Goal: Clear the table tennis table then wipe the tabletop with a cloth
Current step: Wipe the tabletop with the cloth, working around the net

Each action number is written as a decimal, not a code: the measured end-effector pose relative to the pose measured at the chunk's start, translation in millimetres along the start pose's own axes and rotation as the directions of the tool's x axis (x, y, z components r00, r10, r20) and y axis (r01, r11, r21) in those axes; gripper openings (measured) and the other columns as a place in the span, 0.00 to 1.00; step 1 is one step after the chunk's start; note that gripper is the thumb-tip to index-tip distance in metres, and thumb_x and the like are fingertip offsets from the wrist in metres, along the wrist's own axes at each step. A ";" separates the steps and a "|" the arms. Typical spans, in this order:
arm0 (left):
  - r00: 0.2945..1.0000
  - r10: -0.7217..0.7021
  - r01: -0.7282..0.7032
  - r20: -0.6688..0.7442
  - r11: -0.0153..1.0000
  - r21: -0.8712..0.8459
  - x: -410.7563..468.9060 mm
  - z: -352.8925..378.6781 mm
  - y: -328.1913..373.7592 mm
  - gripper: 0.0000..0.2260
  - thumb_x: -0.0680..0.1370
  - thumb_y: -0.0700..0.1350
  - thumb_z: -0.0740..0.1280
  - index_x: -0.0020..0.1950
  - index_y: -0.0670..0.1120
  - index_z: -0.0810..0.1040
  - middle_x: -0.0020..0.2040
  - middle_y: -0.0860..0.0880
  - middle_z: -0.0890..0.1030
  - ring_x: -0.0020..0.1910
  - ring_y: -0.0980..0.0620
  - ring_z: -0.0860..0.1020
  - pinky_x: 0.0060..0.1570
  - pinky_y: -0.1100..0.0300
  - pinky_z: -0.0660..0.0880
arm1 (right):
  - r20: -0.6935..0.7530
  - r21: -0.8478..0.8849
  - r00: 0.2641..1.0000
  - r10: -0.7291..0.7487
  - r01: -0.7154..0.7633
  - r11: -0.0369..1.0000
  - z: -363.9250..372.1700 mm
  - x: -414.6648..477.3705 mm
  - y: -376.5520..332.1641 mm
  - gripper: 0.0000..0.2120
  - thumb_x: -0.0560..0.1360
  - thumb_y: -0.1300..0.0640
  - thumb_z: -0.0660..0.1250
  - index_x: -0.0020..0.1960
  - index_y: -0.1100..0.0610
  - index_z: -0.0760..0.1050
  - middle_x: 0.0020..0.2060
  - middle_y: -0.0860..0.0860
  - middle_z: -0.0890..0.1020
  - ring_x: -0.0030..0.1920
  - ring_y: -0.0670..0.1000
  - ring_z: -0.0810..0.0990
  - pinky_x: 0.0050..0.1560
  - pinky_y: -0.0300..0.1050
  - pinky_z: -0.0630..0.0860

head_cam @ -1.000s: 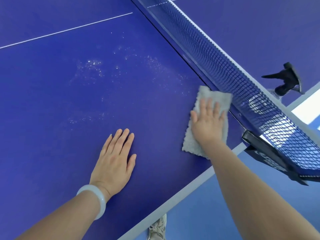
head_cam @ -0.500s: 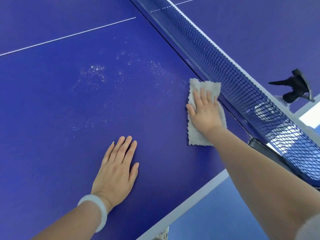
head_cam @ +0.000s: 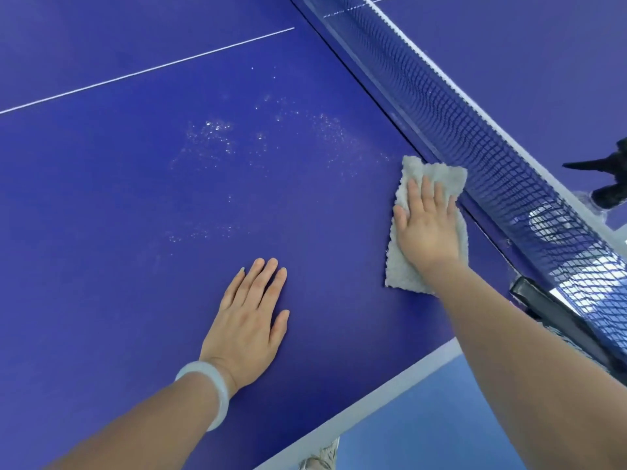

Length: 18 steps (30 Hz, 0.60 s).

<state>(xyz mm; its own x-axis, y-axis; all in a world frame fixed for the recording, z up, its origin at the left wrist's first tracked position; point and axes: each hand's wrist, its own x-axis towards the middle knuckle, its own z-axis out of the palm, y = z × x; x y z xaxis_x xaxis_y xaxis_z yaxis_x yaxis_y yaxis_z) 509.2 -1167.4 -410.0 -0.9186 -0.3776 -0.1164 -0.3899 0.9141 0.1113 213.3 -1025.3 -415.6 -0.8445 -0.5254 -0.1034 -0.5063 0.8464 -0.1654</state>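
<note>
Grey fleecy cloth (head_cam: 441, 174) lies flat on the dark blue table tennis tabletop (head_cam: 118, 232), its far edge just beside the foot of the dark mesh net (head_cam: 475, 130). My right hand (head_cam: 427, 228) presses down on it, palm flat, fingers straight and close together. My left hand (head_cam: 251, 320) rests flat on the bare surface nearer to me, fingers straight, holding nothing; a pale white bangle (head_cam: 210, 391) circles that wrist.

Surface condition: a scatter of fine white specks (head_cam: 210, 130) lies left of the cloth, between it and the thin white centre line (head_cam: 146, 71); whether they are dust or droplets I cannot tell. A black net clamp (head_cam: 549, 310) grips the table's side edge. Beyond the net, a black spray trigger (head_cam: 607, 184) shows at the right border. Past the table's edge lie a light blue floor (head_cam: 424, 418) and the toe of a pale shoe (head_cam: 322, 459).
</note>
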 end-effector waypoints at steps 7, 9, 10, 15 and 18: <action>1.000 -0.008 0.008 0.008 1.000 0.007 -2.1 0.6 0.0 0.26 0.83 0.55 0.47 0.79 0.46 0.60 0.79 0.48 0.60 0.79 0.50 0.55 0.76 0.50 0.52 | 0.116 -0.022 0.850 -0.514 0.519 0.854 11.9 -64.4 -20.8 0.28 0.84 0.43 0.39 0.82 0.48 0.42 0.81 0.45 0.43 0.80 0.47 0.37 0.78 0.48 0.34; 1.000 -0.006 0.006 0.002 1.000 0.012 -0.6 0.1 1.0 0.26 0.83 0.55 0.47 0.79 0.46 0.59 0.79 0.48 0.60 0.79 0.50 0.55 0.75 0.50 0.52 | 0.043 -0.010 0.950 -0.310 0.311 0.950 6.8 -51.1 8.7 0.28 0.84 0.43 0.41 0.82 0.49 0.44 0.81 0.47 0.45 0.80 0.49 0.40 0.79 0.50 0.36; 1.000 -0.005 0.005 0.000 1.000 0.008 0.2 0.1 1.5 0.26 0.83 0.55 0.48 0.79 0.46 0.59 0.79 0.48 0.60 0.79 0.50 0.55 0.75 0.50 0.52 | 0.019 -0.001 0.982 -0.186 0.186 0.983 4.1 -37.0 18.5 0.29 0.84 0.43 0.42 0.82 0.50 0.44 0.81 0.49 0.46 0.81 0.52 0.42 0.79 0.52 0.38; 1.000 -0.013 0.014 0.021 1.000 -0.016 -0.4 -0.8 1.5 0.26 0.83 0.55 0.48 0.79 0.46 0.58 0.79 0.49 0.59 0.79 0.49 0.54 0.76 0.48 0.55 | 0.014 0.010 0.999 0.046 -0.046 0.999 -0.9 41.9 -20.7 0.31 0.83 0.44 0.41 0.82 0.56 0.43 0.81 0.55 0.46 0.80 0.57 0.44 0.79 0.58 0.42; 0.999 -0.015 0.015 0.034 1.000 -0.020 -0.7 -3.4 2.4 0.26 0.83 0.55 0.49 0.79 0.46 0.59 0.79 0.48 0.59 0.79 0.49 0.54 0.75 0.47 0.58 | 0.041 0.029 0.989 -0.142 0.140 0.990 10.6 39.6 -83.5 0.29 0.84 0.46 0.43 0.82 0.55 0.44 0.81 0.53 0.47 0.81 0.55 0.43 0.79 0.55 0.41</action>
<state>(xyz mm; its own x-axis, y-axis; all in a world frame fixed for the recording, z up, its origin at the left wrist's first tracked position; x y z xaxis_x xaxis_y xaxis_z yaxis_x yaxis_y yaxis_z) 508.6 -1165.4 -406.3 -0.9100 -0.3857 -0.1519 -0.4052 0.9051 0.1292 223.9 -1117.7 -416.2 -0.7564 -0.6431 -0.1194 -0.6147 0.7613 -0.2065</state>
